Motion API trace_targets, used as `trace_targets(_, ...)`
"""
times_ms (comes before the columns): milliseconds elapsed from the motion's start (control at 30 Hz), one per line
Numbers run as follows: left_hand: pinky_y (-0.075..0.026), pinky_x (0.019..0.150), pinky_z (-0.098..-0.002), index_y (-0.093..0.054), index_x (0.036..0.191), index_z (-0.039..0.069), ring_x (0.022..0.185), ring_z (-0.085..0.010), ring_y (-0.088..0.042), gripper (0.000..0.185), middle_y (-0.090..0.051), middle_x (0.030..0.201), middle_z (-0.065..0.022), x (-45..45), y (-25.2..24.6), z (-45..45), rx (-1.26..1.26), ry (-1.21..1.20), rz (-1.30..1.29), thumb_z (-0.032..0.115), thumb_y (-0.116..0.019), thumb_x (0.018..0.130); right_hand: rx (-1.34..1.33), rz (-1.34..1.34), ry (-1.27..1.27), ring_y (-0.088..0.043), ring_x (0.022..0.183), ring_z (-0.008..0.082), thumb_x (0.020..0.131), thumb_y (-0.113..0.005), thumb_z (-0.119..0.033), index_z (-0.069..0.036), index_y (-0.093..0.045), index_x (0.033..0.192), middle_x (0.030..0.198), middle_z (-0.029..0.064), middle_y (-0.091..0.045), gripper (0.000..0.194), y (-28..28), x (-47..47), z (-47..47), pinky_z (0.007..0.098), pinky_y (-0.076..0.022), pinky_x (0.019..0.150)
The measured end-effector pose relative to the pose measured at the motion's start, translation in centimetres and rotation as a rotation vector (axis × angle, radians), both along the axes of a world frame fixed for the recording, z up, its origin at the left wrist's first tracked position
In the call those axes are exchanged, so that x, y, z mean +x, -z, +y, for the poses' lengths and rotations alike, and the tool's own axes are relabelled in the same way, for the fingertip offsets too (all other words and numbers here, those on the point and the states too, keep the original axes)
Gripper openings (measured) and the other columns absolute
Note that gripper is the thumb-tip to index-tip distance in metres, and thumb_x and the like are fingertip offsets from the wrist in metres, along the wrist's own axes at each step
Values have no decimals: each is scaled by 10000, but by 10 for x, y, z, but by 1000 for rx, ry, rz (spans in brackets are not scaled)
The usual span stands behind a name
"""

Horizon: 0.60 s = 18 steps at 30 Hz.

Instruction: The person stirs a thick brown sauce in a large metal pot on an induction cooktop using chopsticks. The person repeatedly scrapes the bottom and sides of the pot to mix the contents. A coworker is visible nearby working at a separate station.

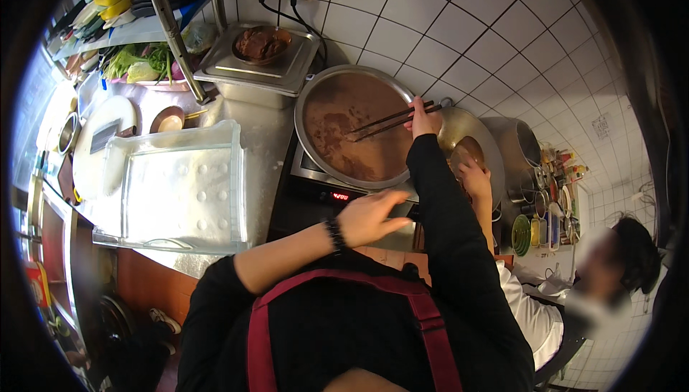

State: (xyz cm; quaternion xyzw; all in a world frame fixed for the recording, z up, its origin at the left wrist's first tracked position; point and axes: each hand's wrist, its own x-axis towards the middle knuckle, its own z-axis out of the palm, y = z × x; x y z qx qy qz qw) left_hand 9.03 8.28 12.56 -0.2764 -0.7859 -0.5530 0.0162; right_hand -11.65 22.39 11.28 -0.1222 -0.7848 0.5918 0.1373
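Note:
Long dark chopsticks point(395, 117) are gripped in my right hand point(424, 120), near the far right rim of a wide steel basin point(299, 123). Their tips meet the brown liquid point(350, 96) that fills it, close to darker patches and clumps on the surface. My left hand point(371, 221) is empty with its fingers apart, over the near edge of the induction cooker point(309, 168) under the basin. A dark bracelet point(335, 236) circles the left wrist. The cooker's red display point(340, 196) is lit.
At right, a co-worker's hand point(475, 179) holds a brown bowl point(467, 149) over a wok point(487, 123); the co-worker point(533, 314) stands close to my right arm. Left are a lidded steel container point(253, 88) bearing a bowl of dark paste point(262, 44), a clear plastic bin point(180, 193) and a cleaver point(105, 135).

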Motion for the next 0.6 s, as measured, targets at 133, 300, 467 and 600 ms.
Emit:
trace_targets(133, -427, 681, -373, -472, 891, 42, 783, -287, -536, 233, -524, 902, -102, -17, -21, 42, 113, 22, -44, 224, -577, 789, 72, -99, 86, -500, 336, 160, 802, -538, -321, -18, -582, 672, 527, 54, -518, 332, 10, -17, 10, 258, -392, 310)
trace_targets(300, -400, 675, -247, -471, 862, 47, 692, -144, -477, 123, -491, 776, -20, -12, -39, 40, 457, 131, -78, 139, -545, 829, 167, -96, 150, -519, 365, 170, 790, -513, -321, -8, -587, 692, 530, 74, -535, 337, 3, -32, 36, 276, -415, 339)
trace_targets(467, -385, 638, -209, -454, 863, 44, 679, -40, -411, 119, -446, 729, 37, 2, -62, 27, 592, 679, -509, 156, -489, 882, 301, -54, 258, -574, 432, 204, 784, -488, -318, 3, -592, 689, 561, 108, -574, 351, -18, -56, 65, 308, -460, 419)
trace_targets(600, -323, 557, -207, -439, 768, 57, 630, -32, -344, 190, -380, 682, 55, 20, -80, 22, 526, 1096, -515, 198, -474, 890, 196, -66, 384, -581, 436, 219, 783, -477, -310, 1, -599, 681, 592, 110, -601, 349, -37, -65, 78, 325, -481, 448)
